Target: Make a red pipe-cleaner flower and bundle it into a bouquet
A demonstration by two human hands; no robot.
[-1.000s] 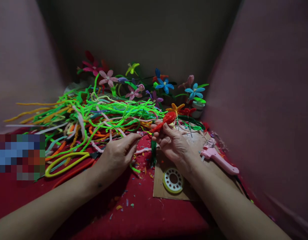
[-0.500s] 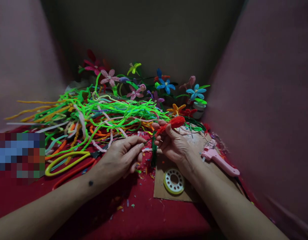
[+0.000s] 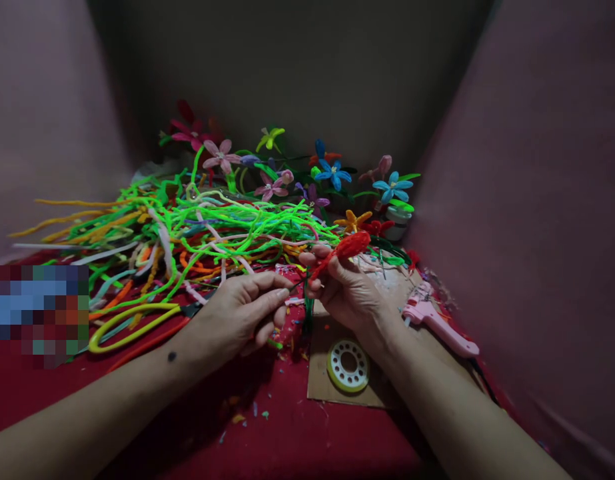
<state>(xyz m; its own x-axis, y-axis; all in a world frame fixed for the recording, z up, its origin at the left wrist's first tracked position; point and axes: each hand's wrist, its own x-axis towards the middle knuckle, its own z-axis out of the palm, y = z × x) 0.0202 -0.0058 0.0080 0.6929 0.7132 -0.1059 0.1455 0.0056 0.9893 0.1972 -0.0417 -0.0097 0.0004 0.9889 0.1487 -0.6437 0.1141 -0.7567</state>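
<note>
Red cloth (image 3: 297,433), grey wall (image 3: 287,67)

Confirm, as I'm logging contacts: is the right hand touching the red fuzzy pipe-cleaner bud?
Touching. Head view: the right hand pinches the red fuzzy pipe-cleaner bud.

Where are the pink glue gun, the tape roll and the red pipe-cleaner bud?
pink glue gun (image 3: 440,325), head view, middle of its body.
tape roll (image 3: 331,365), head view, left rim.
red pipe-cleaner bud (image 3: 348,246), head view, its thick upper end.
</note>
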